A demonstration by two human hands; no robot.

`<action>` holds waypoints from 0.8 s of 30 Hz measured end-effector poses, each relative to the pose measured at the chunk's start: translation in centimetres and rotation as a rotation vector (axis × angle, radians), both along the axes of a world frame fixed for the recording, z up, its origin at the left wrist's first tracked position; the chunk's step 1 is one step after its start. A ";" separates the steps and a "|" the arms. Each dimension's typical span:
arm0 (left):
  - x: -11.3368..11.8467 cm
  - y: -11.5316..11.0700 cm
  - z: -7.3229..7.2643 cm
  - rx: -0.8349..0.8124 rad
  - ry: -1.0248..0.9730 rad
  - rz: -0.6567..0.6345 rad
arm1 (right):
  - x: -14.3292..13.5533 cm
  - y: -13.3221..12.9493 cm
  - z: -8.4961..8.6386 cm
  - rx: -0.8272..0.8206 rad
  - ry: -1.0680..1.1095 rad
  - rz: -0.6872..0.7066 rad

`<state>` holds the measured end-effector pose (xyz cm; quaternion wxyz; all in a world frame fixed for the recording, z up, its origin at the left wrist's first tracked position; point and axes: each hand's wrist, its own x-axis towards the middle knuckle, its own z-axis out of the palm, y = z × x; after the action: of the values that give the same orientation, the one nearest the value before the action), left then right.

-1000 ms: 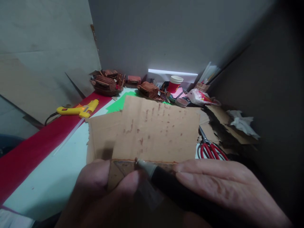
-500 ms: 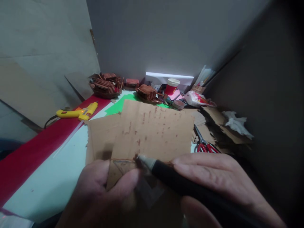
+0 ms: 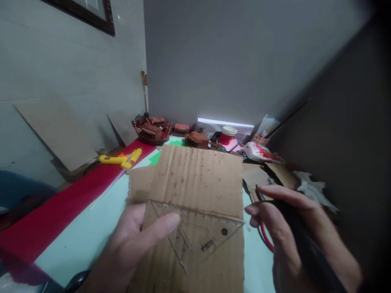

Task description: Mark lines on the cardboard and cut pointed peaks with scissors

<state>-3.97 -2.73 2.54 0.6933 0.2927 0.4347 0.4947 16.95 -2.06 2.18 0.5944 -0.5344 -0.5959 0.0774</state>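
Shifted since the earlier frame: right hand (image 3: 324,232) with black tool (image 3: 302,240), withdrawn from the ruled edge toward three o'clock.

Item: clear set square (image 3: 216,228), laid flat on brown cardboard sheet (image 3: 195,171). Long edge set slantwise, from about nine toward between three and four o'clock; a reddish-brown line is seen along it.

Left hand (image 3: 131,240): sheet and set square pinched together at nine o'clock, thumb on top; the nearer hand, in contact. Right hand: black tool gripped between fingers and thumb, just beside the set square's three-o'clock corner, not touching; tool tip not clearly made out.
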 end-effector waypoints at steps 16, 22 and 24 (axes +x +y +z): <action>-1.4 0.4 -1.2 0.127 0.075 -0.022 | -1.6 -0.3 1.5 -0.312 0.011 0.502; -3.0 1.0 -1.6 0.226 0.106 -0.113 | -0.9 0.0 0.8 -0.349 0.054 0.432; -3.4 1.1 -1.6 0.191 0.097 -0.113 | -0.5 0.1 0.8 -0.346 0.059 0.487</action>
<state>-7.37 -1.67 0.91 0.6672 0.4051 0.4016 0.4791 16.43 -1.94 3.00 0.4756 -0.4665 -0.6670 0.3337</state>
